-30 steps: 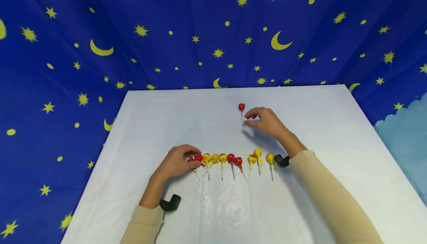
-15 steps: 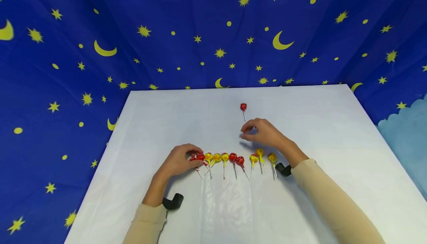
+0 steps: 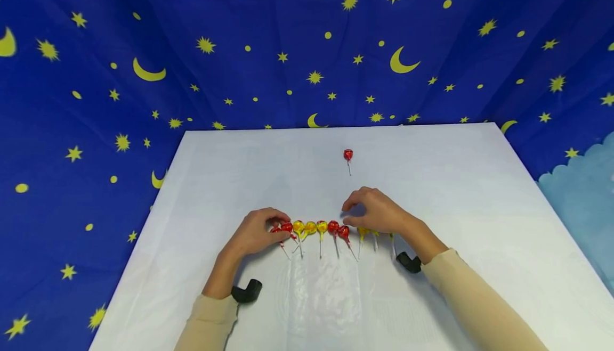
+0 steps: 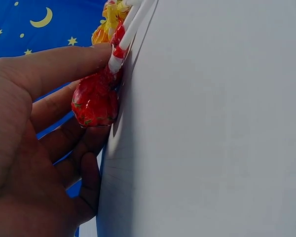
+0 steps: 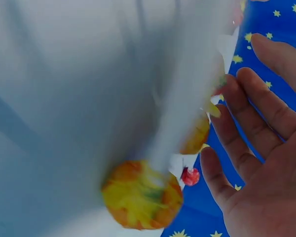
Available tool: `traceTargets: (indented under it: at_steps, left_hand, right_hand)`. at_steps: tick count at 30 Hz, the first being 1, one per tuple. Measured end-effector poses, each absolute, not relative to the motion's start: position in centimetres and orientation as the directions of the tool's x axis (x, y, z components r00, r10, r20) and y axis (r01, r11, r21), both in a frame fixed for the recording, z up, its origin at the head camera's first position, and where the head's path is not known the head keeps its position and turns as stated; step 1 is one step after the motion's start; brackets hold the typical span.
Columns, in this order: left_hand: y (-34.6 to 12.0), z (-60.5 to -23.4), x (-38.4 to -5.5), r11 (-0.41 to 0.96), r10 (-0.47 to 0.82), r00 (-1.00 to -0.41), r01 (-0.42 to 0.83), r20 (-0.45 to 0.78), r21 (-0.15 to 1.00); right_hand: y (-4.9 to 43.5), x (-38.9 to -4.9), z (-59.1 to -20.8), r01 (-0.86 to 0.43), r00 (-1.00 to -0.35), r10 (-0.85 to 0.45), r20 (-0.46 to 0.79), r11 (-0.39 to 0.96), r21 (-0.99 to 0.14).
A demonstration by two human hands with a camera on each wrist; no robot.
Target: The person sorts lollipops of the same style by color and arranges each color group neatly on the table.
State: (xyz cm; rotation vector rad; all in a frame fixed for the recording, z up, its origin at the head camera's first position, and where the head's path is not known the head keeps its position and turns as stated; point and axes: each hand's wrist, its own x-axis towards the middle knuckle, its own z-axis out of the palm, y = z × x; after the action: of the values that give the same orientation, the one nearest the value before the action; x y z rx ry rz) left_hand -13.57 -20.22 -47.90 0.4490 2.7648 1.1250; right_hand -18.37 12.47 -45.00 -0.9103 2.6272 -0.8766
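Several wrapped lollipops lie in a row across the white table, sticks toward me. At the row's left end my left hand pinches a red lollipop between thumb and fingers, the thumb over its neck in the left wrist view. My right hand, fingers bent and holding nothing, hovers over the right part of the row. It partly hides the yellow lollipops there, and its fingertips are near a red lollipop. In the right wrist view a yellow lollipop sits below those fingers. Farther back lies a single red lollipop.
Mid-row are a yellow lollipop and another red lollipop. The white table ends at a blue curtain with stars and moons. A black wrist mount sticks out at my left wrist, another at my right.
My right hand has left the single red lollipop at the back and come toward me, down over the row's right part. The left hand stays in place at the left end.
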Motion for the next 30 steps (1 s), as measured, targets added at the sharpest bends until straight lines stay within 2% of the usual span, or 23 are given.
traceTargets:
  at_steps: [6, 18, 30]
  left_hand:
    - [-20.3, -48.2, -13.3, 0.665, 0.328, -0.945, 0.223, -0.011, 0.713]
    - [-20.1, -47.8, -13.4, 0.660, 0.308, -0.951, 0.208, -0.007, 0.722]
    - [-19.9, -47.4, -13.3, 0.656, 0.309, -0.951, 0.212, -0.001, 0.724]
  right_hand:
    - [12.3, -17.5, -45.7, -0.506, -0.763, -0.646, 0.000, 0.597, -0.623]
    - [11.8, -16.9, -46.0, -0.610, -0.722, -0.688, 0.068, 0.587, -0.532]
    - [11.9, -16.8, -46.7, -0.612, -0.725, -0.684, 0.082, 0.585, -0.532]
